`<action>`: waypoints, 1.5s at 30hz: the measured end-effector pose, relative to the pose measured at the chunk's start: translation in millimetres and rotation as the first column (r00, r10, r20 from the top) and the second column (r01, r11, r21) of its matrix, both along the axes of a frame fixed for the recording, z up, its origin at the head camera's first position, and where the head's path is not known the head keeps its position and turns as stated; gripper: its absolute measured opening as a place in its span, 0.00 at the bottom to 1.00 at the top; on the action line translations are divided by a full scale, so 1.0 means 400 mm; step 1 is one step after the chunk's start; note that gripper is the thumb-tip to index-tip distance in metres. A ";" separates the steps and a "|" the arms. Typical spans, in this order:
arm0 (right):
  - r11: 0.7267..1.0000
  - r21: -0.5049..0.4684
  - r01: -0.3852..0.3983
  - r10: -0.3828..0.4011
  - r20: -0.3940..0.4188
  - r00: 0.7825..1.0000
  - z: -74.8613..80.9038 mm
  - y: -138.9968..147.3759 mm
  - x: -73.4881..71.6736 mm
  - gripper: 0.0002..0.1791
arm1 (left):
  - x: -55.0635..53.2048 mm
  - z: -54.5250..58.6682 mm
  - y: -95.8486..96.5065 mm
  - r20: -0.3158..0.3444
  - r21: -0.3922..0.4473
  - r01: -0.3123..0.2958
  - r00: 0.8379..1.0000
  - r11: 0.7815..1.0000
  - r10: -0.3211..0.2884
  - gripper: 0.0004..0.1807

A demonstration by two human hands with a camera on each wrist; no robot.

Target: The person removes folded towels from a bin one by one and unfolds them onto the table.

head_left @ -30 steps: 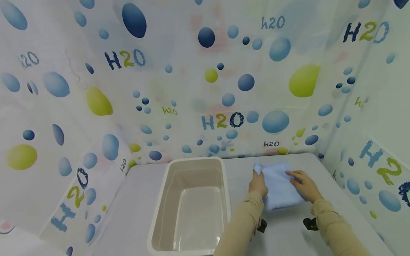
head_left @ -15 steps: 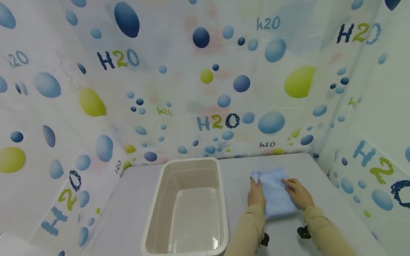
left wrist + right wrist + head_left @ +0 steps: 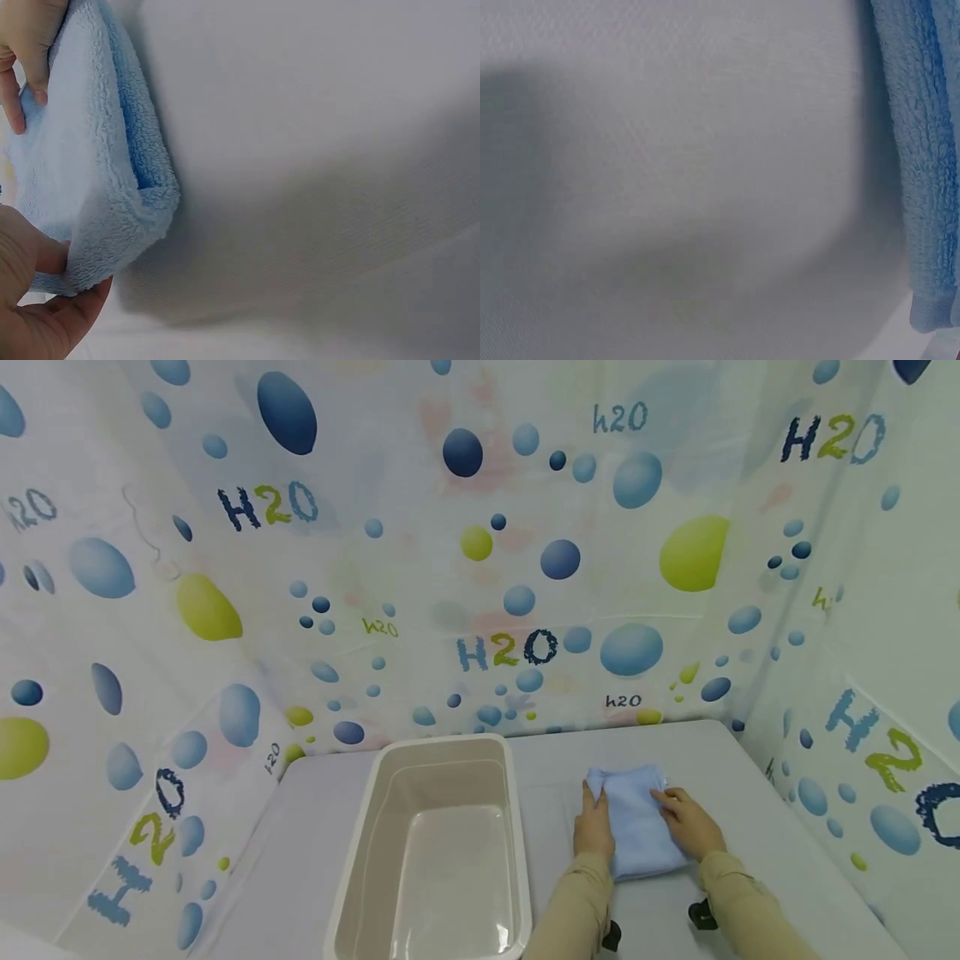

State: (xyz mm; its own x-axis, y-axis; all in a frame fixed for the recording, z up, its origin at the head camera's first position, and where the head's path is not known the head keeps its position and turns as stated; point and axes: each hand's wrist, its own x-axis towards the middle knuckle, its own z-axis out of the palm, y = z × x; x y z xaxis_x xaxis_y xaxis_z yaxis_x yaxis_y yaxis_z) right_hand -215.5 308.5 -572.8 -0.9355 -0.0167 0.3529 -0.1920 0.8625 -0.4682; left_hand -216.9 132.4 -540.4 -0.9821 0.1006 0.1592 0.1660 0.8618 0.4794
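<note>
A light blue folded towel lies close over the white table on the right in the head view. My left hand grips its left edge near the far corner. In the left wrist view, thumb and fingers of my left hand pinch the fluffy towel's edge, thumb on one face and fingers on the other. My right hand holds the right edge, finger and thumb over the top face. The right wrist view shows only the towel's folded side; the right hand is outside that view.
A beige plastic basin stands on the table left of the towel, its inside bare. Dark wrist-camera mounts hang under both sleeves. A curtain with blue and green drops surrounds the table at the back and sides.
The towel has come down and nearer to me, with both hands keeping hold of it. The head view has shifted slightly to the right.
</note>
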 end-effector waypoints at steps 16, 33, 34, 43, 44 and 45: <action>0.996 0.080 0.039 -0.042 0.034 0.999 -0.033 -0.012 0.012 0.19 | 0.014 -0.049 0.002 -0.065 -0.075 -0.021 0.998 0.997 0.016 0.33; 0.996 0.048 0.070 -0.076 0.132 0.988 -0.039 0.005 0.003 0.20 | -0.001 -0.065 0.011 -0.083 -0.036 -0.067 0.994 0.997 0.064 0.26; 0.997 0.045 0.069 -0.075 0.139 0.988 -0.041 0.007 0.001 0.20 | -0.001 -0.064 0.011 -0.074 -0.021 -0.067 0.995 0.998 0.066 0.25; 0.997 0.039 0.074 -0.080 0.212 0.974 -0.052 0.019 -0.013 0.22 | -0.004 -0.049 0.006 -0.073 -0.028 -0.069 0.995 0.997 0.067 0.21; 0.997 0.038 0.068 -0.075 0.212 0.974 -0.049 0.020 -0.013 0.22 | -0.005 -0.049 0.005 -0.082 -0.060 -0.070 0.995 0.996 0.065 0.22; 0.997 0.038 0.065 -0.072 0.213 0.974 -0.047 0.020 -0.013 0.22 | -0.005 -0.049 0.004 -0.094 -0.097 -0.071 0.994 0.993 0.062 0.22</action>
State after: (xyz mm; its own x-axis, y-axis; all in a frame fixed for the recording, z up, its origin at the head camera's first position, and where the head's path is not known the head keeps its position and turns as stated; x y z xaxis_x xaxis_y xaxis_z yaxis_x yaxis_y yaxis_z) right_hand -220.6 316.3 -591.5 -0.9886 0.0427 0.1446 -0.0299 0.8845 -0.4656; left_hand -219.1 134.0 -560.0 -0.9691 0.0557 0.2403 0.1458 0.9152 0.3758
